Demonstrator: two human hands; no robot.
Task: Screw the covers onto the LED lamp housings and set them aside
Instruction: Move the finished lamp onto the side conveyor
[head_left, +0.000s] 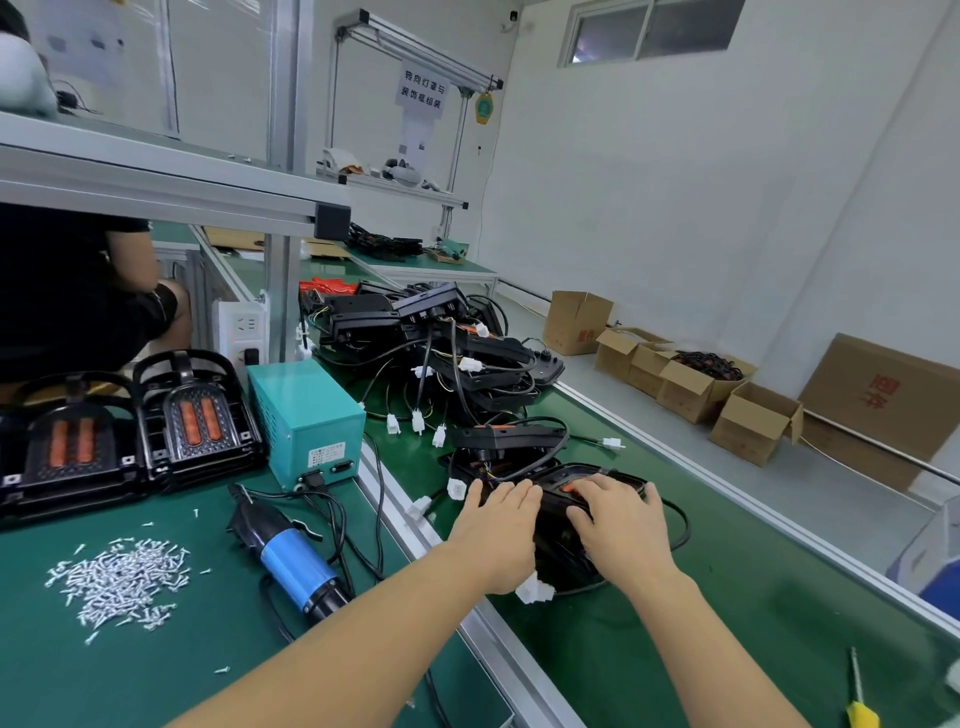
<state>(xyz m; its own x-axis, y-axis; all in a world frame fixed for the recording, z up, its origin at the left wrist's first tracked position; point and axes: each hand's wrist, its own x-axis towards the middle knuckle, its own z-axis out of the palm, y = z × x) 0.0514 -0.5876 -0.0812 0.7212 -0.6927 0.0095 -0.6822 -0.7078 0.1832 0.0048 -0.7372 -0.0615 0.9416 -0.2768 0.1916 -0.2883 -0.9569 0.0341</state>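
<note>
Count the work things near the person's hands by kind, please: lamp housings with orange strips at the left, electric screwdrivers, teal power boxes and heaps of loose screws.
Lamp housings with orange strips, at the left: 2
Electric screwdriver: 1
Teal power box: 1
Heap of loose screws: 1
Total: 5

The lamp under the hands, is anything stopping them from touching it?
No. Both the left hand and the right hand already rest right on the black lamp housing on the green belt, with nothing visible between.
</note>
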